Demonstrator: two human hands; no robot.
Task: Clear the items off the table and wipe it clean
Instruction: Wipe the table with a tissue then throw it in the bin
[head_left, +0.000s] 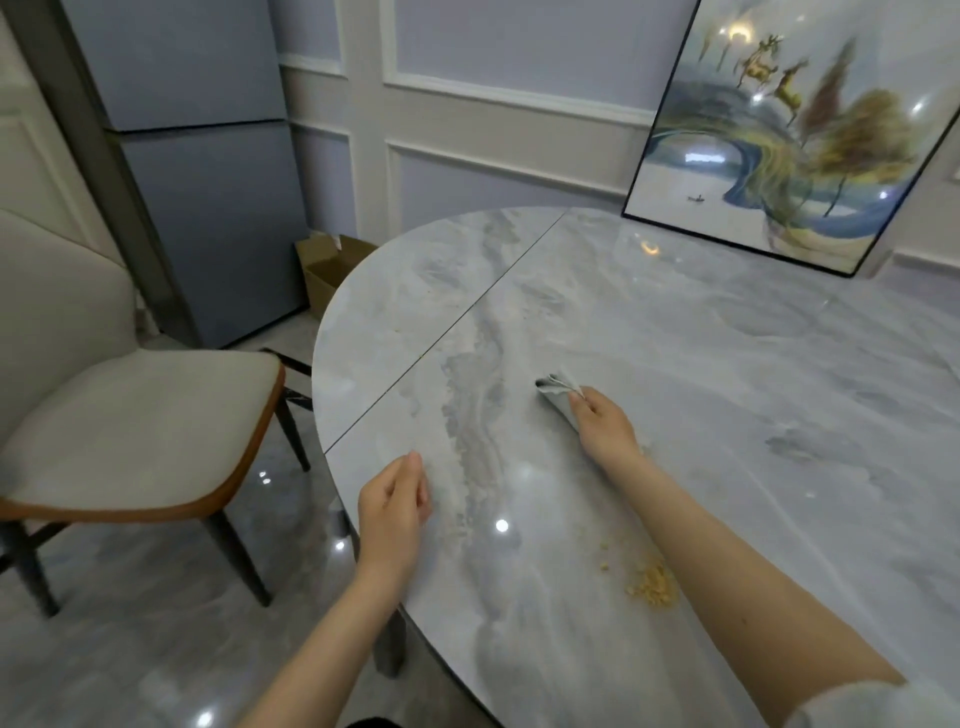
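Worktop (675, 332) looks mostly cleared, judging by what shows: no dishes or loose items on the marble surface, only a framed picture (789, 130) leaning at its far edge against the wall. Wiping seems underway, not finished: a pile of yellow crumbs (652, 584) sits near the worktop's front edge, just left of the right forearm, with faint dusty specks trailing up the middle toward the seam line. Grey cloth (558, 397) lies bunched on the worktop, around the middle, beyond the crumbs. Right hand (602, 423) reaches out over the surface, fingers curled and pinching the cloth's near end, palm down. Left hand (395, 499) hovers at the worktop's left rim, fingers loosely curled, holding nothing, whether it touches the rim unclear. Chair (140, 415) stands left of the worktop
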